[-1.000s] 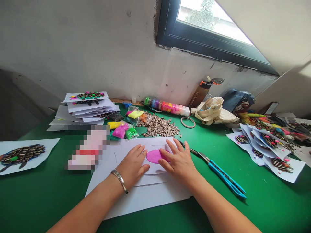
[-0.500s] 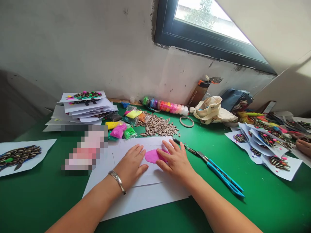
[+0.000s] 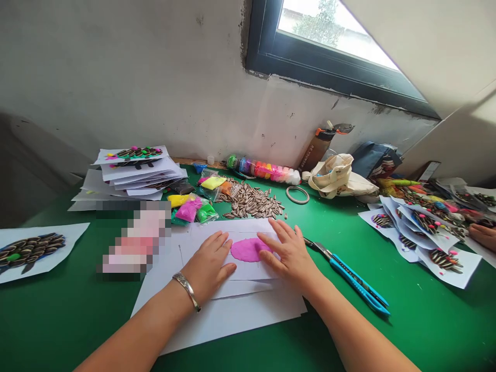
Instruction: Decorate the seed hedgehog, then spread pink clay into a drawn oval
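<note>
A flattened oval of pink modelling clay (image 3: 248, 250) lies on white paper (image 3: 217, 328) in front of me. My left hand (image 3: 209, 261) rests on the paper at the oval's left edge, fingers stretched out and flat. My right hand (image 3: 287, 253) is spread over the oval's right end, and its fingers hide part of that end. Neither hand grips anything. Beside my right hand lies a blue-handled craft knife (image 3: 354, 284), with a dark pen-like tip partly behind the hand.
Sunflower seeds (image 3: 253, 201) and bagged clay (image 3: 189, 209) lie beyond the paper. Stacked paper pictures (image 3: 143, 175) stand at the back left, more pictures (image 3: 418, 232) at the right. A tape roll (image 3: 297, 195), cloth bag (image 3: 333, 178) and bottle (image 3: 318, 150) are farther back. Another person's hand (image 3: 483, 236) shows far right.
My right hand has slid to the right, uncovering more of the pink clay and covering part of the dark pen-like object. The left hand has hardly moved.
</note>
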A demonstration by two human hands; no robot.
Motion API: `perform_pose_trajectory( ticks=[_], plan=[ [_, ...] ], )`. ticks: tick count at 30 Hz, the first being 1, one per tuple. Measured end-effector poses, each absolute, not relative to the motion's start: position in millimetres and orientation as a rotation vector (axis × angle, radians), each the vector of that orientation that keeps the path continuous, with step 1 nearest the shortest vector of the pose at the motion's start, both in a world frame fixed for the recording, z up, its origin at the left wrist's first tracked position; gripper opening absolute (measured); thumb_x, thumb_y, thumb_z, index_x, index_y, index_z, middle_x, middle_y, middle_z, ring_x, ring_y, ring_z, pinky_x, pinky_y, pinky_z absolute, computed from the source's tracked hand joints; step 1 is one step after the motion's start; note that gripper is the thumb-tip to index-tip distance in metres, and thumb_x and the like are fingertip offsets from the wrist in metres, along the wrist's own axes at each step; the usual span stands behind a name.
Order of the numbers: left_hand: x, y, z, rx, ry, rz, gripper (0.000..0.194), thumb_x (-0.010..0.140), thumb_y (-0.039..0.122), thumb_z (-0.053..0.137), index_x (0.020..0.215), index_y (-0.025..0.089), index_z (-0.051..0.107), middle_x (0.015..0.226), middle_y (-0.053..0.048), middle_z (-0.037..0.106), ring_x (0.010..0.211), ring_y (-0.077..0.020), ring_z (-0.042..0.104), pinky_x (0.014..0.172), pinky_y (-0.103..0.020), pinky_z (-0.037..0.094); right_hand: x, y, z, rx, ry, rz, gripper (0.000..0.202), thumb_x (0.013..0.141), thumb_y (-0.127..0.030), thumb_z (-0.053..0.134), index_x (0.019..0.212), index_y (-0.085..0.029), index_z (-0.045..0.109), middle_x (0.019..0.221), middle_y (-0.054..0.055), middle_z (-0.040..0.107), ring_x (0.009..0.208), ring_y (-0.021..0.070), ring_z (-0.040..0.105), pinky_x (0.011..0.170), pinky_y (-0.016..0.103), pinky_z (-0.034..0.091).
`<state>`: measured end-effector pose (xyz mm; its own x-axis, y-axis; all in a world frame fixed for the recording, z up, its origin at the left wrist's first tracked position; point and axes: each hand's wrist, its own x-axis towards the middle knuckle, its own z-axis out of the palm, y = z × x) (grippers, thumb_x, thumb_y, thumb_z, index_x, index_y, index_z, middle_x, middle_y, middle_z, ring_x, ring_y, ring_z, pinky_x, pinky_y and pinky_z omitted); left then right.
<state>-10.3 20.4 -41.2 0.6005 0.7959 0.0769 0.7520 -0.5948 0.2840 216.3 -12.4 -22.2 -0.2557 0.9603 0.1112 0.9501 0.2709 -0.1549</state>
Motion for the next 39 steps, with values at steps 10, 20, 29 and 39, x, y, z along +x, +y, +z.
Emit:
perform_pose_trajectory(
  ticks=[10, 20, 29, 39],
  plan=[
    [-12, 21, -43, 2.573, 1.261, 0.314, 0.048, 0.084, 0.034, 0.054, 0.126, 0.011, 0.053, 0.138, -0.016, 0.047, 0.131, -0.0311, 0.036, 0.107, -0.047, 0.034, 211, -16, -19, -1.693, -2.456, 0.058, 0.046, 0.088, -0.058, 0.037, 0.124, -0.035, 0.055, 0.146, 0.008, 0.035, 0.134, 0.0366, 0.026, 0.101, 0.068, 0.012],
    [-12, 21, -43, 2.566, 1.25, 0.345, 0.048, 0.084, 0.034, 0.053, 0.126, 0.011, 0.053, 0.137, -0.016, 0.047, 0.131, -0.0315, 0.036, 0.106, -0.048, 0.035, 204, -18, -15, -1.676, -2.452, 0.047, 0.046, 0.089, -0.058, 0.037, 0.114, -0.03, 0.062, 0.144, 0.006, 0.04, 0.134, 0.0354, 0.025, 0.105, 0.065, 0.008],
    [-12, 20, -45, 2.572, 1.236, 0.401, 0.046, 0.083, 0.034, 0.055, 0.125, 0.013, 0.054, 0.136, -0.016, 0.049, 0.13, -0.0324, 0.038, 0.105, -0.05, 0.037, 201, -21, -15, -1.618, -2.46, 0.023, 0.041, 0.09, -0.053, 0.04, 0.113, -0.029, 0.062, 0.145, 0.007, 0.038, 0.135, 0.0345, 0.024, 0.105, 0.064, 0.008],
    [-8, 15, -35, 2.539, 1.265, 0.295, 0.049, 0.083, 0.028, 0.058, 0.126, 0.008, 0.051, 0.137, -0.018, 0.046, 0.131, -0.0313, 0.036, 0.108, -0.047, 0.032, 199, -23, -28, -1.557, -2.506, -0.01, 0.046, 0.091, -0.053, 0.038, 0.126, -0.029, 0.053, 0.148, 0.008, 0.033, 0.135, 0.0353, 0.024, 0.104, 0.066, 0.01]
  ],
)
